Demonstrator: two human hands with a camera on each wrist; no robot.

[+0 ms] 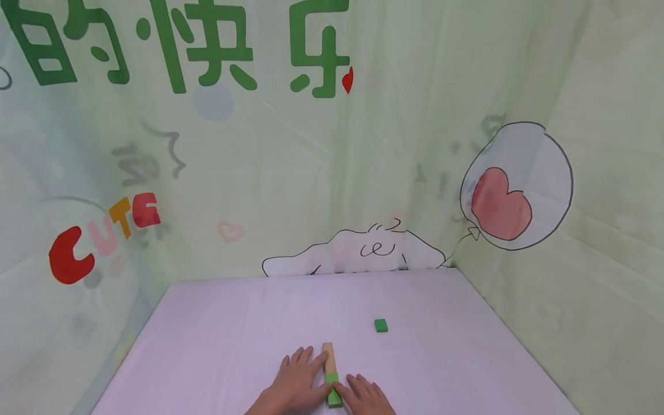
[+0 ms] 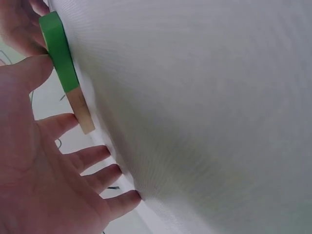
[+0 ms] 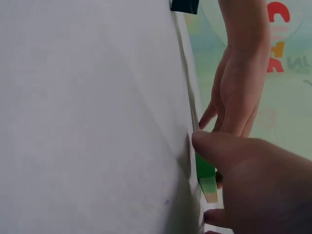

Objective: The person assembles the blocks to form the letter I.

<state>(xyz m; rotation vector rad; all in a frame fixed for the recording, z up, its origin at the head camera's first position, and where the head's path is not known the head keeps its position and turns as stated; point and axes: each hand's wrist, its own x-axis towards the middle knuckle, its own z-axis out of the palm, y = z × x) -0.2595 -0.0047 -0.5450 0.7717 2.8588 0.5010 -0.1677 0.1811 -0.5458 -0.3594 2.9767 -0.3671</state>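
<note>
A narrow row of blocks lies on the lilac tabletop between my two hands. Its far part is a plain wooden block [image 1: 329, 358], followed by a light green piece [image 1: 331, 377] and a darker green block [image 1: 334, 400] at the near end. My left hand [image 1: 298, 381] touches the row's left side with thumb and index fingertip, its other fingers spread towards the table. From the right, my right hand [image 1: 366, 395] rests its thumb [image 3: 214, 144] against the green part, fingers extended. The left wrist view shows the green block [image 2: 59, 48] end to end with the wooden one [image 2: 81, 109].
A small green square block [image 1: 381, 325] lies by itself, farther back and to the right. The lilac tabletop [image 1: 233, 323] is bounded by pale printed curtains [image 1: 290, 173] at the back and both sides.
</note>
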